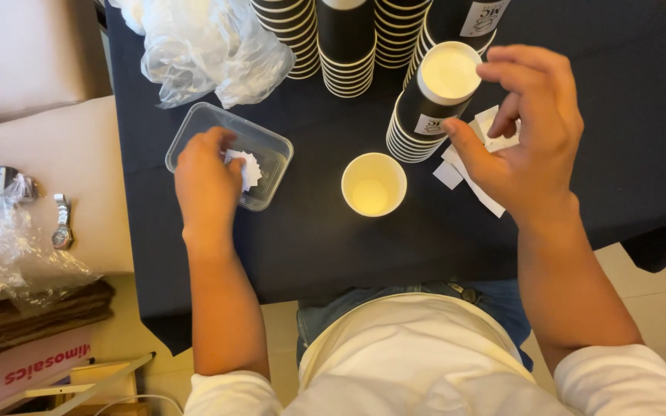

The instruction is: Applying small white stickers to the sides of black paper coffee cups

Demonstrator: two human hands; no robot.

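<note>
Left hand (pixel 208 185): reaches into a clear plastic tray (pixel 271 146); its fingers curl onto a small stack of white scalloped stickers (pixel 245 168) in the tray. Whether the grip has closed on one, I cannot tell.
Right hand (pixel 529 127): hovers beside the leaning cup stack (pixel 429 104), fingers loosely bent, thumb near the stack's side; the grip is half open and holds nothing that shows.
Label on stack: a small white patch low on the top black cup.
Single cup (pixel 374 184): stands open and upright on the dark worktop (pixel 626 115), between the two hands, pale inside.
Paper scraps (pixel 464 173): white strips under the right hand.
Other stacks (pixel 344 42): black cups at the far edge; one bears a white rectangular label.
Bag (pixel 210 46): crumpled clear plastic, far left.
</note>
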